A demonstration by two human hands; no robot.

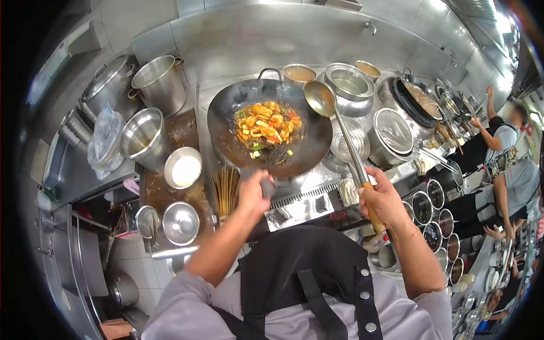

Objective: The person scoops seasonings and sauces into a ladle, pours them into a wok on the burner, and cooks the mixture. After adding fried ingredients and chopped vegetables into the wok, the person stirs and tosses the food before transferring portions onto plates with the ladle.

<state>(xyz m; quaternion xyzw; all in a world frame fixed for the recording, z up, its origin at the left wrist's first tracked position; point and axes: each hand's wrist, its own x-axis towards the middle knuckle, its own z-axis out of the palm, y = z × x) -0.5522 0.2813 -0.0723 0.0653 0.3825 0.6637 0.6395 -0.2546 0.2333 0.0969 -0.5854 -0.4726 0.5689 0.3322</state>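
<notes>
The ladle [351, 148] slants at the right rim of the wok [226, 124], bowl [321, 99] pointing far left, its wooden handle [376, 217] in the closed right hand [383, 197]. The left hand [253, 195] curls round the wok's near grip [268, 188].

At ten o'clock in the view stand a lidded stockpot [109, 83] and an open stockpot [161, 93]; at eight, a steel bowl [181, 224]; at one, a wall faucet [370, 27]; near three, a co-worker [502, 139].
</notes>
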